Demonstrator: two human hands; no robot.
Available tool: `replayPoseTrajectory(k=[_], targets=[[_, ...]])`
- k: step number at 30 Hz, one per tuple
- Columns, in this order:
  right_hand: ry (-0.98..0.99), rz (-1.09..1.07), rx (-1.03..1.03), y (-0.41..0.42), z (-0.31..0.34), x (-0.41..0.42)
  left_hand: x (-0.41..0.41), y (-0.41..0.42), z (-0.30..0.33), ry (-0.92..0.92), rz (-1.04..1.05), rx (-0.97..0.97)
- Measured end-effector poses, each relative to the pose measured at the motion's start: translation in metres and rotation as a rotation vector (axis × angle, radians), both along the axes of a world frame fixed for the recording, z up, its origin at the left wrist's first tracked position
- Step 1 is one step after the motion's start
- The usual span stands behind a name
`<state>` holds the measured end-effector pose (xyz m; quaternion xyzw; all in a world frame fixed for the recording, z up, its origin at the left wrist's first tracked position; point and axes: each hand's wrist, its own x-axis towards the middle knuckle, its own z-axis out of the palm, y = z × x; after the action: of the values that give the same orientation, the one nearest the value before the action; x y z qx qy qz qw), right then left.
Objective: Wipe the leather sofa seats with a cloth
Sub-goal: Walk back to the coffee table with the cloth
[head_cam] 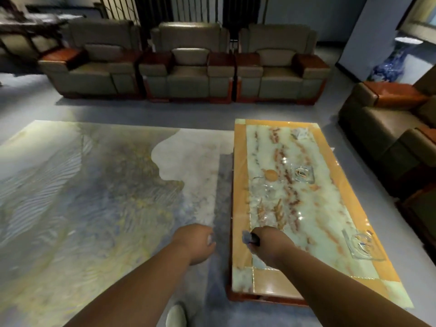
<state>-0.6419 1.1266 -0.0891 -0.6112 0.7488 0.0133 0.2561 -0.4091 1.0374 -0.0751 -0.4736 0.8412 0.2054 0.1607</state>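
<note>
Closely curled, the right hand's (271, 244) fingers pinch a small grey-blue cloth (246, 237) over the near left part of the long marble-patterned coffee table with an orange border (240, 185). Left of it, the left hand (197, 244) hangs curled above the pale patterned rug (82, 197) — whether it holds anything is unclear. Three olive leather armchair sofas with reddish wooden arms (188, 74) stand far across the room, well apart from the cloth — more sofa seating (389, 128) lines the right.

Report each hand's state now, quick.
Left hand: fingers curled, seemingly pinching something small; cannot be told for sure.
Right hand: fingers curled round a small greyish cloth.
</note>
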Motion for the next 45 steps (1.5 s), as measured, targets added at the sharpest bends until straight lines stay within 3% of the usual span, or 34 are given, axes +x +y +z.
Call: replayPoseTrajectory(k=[9, 16, 25, 34, 45], targets=[[0.015, -0.02, -0.018, -0.185, 0.0, 0.068, 0.084, -0.194, 0.014, -0.026, -0.01, -0.007], [0.015, -0.066, -0.016, -0.287, -0.005, 0.069, 0.088, -0.31, 0.003, 0.0, 0.036, 0.043], [0.001, -0.17, -0.03, -0.417, -0.026, -0.004, 0.012, -0.46, -0.022, 0.018, 0.017, 0.05], [0.049, -0.168, 0.047, -0.566, -0.018, -0.112, -0.102, -0.618, -0.005, 0.041, -0.026, 0.046], [0.033, -0.391, 0.036, -0.713, -0.031, -0.196, -0.21, -0.81, -0.007, -0.005, -0.297, 0.034]])
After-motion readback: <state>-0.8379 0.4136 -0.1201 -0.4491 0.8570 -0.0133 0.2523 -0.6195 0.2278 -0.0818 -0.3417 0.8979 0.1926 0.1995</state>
